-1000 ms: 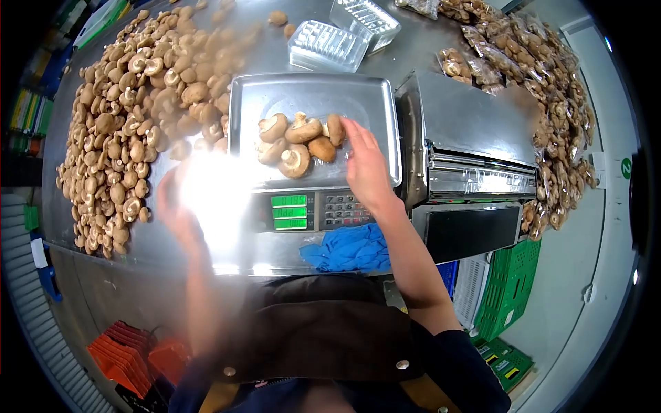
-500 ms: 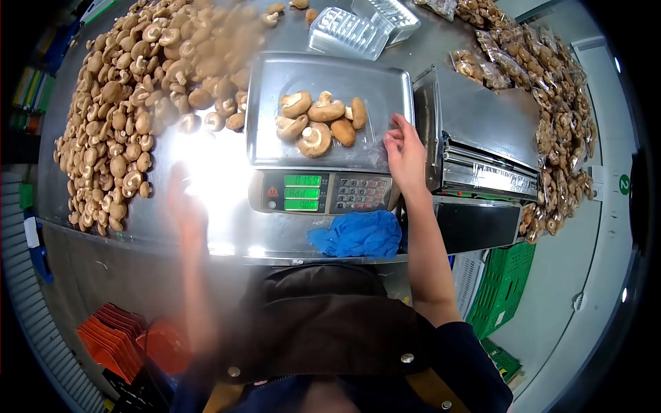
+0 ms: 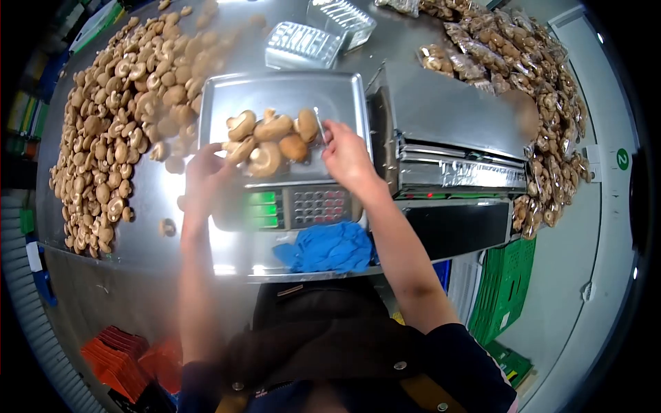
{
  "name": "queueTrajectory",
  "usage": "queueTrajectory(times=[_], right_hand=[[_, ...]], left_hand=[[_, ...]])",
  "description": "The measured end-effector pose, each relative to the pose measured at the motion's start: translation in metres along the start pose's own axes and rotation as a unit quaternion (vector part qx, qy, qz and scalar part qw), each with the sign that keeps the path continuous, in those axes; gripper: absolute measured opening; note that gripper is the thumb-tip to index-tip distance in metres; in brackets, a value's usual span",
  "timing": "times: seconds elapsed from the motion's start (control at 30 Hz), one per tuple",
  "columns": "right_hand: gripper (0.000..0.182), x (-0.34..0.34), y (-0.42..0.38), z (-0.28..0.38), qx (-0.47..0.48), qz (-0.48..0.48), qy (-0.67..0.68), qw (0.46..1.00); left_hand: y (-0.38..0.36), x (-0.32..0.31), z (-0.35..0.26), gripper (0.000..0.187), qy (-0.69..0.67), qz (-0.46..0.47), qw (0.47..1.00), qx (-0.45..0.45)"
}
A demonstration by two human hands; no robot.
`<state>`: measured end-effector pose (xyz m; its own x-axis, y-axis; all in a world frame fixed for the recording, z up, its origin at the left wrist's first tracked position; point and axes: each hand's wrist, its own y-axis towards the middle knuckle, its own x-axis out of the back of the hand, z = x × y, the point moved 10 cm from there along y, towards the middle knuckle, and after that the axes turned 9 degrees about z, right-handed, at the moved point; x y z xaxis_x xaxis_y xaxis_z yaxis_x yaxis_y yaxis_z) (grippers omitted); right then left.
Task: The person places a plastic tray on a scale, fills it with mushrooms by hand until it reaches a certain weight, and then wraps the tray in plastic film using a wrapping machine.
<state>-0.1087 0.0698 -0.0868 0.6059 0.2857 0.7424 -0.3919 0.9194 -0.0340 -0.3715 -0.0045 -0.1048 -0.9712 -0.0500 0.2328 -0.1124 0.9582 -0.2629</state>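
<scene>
Both hands, left hand [image 3: 206, 172] and right hand [image 3: 348, 155], grip the filled mushroom tray [image 3: 272, 141] on the scale [image 3: 289, 96] (wrapping apparently still undone).

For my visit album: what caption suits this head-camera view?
Both hands, left hand and right hand, reach a clear tray of mushrooms on a scale.

Bare left hand [image 3: 206, 172] and right hand [image 3: 348, 158], forearms uncovered. Dark navy sleeves pushed up past the elbows. Dark brown apron bib, possibly leather, with round metal snaps and tan straps.
</scene>
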Motion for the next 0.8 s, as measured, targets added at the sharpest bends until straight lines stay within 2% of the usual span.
queueTrajectory(times=[0.07,0.13,0.23,0.3,0.33,0.4,0.47,0.53,0.67,0.77,0.8], right_hand=[[0.048,0.027,-0.012,0.004,0.015,0.006,0.058,0.998],[0.046,0.063,-0.027,0.002,0.012,0.040,0.119,0.992],[0.043,0.129,-0.049,-0.029,0.036,0.011,0.078,0.996],[0.040,0.170,-0.064,-0.067,0.038,-0.015,0.060,0.997],[0.049,0.191,-0.072,-0.091,0.034,-0.027,0.042,0.998],[0.050,0.233,-0.086,-0.140,0.029,-0.049,0.038,0.998],[0.052,0.273,-0.094,-0.186,-0.041,-0.043,0.044,0.997],[0.050,0.305,-0.097,-0.233,-0.060,-0.060,0.062,0.994],[0.051,0.339,-0.092,-0.287,-0.070,-0.043,0.044,0.996],[0.051,0.338,-0.091,-0.308,-0.070,-0.003,0.044,0.997],[0.049,0.336,-0.095,-0.311,-0.063,-0.002,0.055,0.997]], left_hand=[[-0.018,-0.007,-0.032,0.050,-0.039,-0.020,0.998,-0.044],[-0.032,-0.029,-0.063,0.048,-0.020,-0.040,0.999,-0.023],[-0.035,-0.094,-0.103,0.044,-0.024,-0.014,0.999,-0.022],[-0.021,-0.149,-0.119,0.043,-0.040,0.022,0.997,-0.063],[-0.014,-0.180,-0.131,0.043,-0.058,0.037,0.995,-0.076],[0.009,-0.241,-0.140,0.046,-0.051,0.082,0.991,-0.092],[0.029,-0.304,-0.154,0.048,-0.072,0.112,0.989,-0.069],[0.053,-0.355,-0.164,0.047,-0.024,0.138,0.989,-0.053],[0.084,-0.415,-0.184,0.045,0.062,0.161,0.984,-0.042],[0.094,-0.431,-0.177,0.044,0.088,0.172,0.981,-0.019],[0.091,-0.431,-0.181,0.044,0.113,0.171,0.978,-0.036]])
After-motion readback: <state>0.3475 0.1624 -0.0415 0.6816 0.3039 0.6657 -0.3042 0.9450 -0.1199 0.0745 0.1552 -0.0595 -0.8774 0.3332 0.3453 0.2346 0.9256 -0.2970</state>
